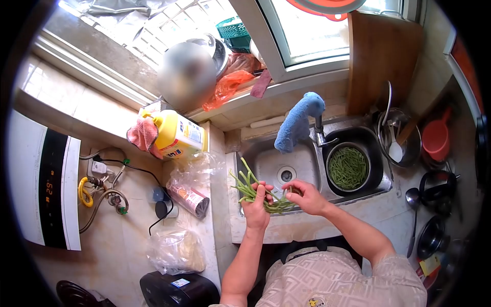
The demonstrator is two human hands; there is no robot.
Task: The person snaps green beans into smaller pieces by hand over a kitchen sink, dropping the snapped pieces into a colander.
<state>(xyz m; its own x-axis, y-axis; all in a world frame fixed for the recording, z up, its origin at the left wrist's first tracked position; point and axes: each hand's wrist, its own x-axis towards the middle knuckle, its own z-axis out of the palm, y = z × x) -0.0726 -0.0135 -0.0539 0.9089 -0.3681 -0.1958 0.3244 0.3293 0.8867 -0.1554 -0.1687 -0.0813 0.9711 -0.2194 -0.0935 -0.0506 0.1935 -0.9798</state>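
Note:
My left hand [257, 211] is closed around a bunch of long green beans [246, 180], their ends sticking out to the left and to the right. At the right end of the bunch, the fingers of my right hand [310, 198] are pinched on bean ends. Both hands are over the front edge of the steel sink's left basin [261, 156]. In the right basin stands a round metal bowl [330, 153] filled with cut green beans [349, 168].
A blue cloth [302, 123] hangs over the faucet [319, 135]. Left of the sink stand a yellow jug [179, 134] and plastic-wrapped packages [188, 197]. A pot with utensils [404, 153], a ladle [413, 199] and a wooden cutting board [381, 61] are on the right.

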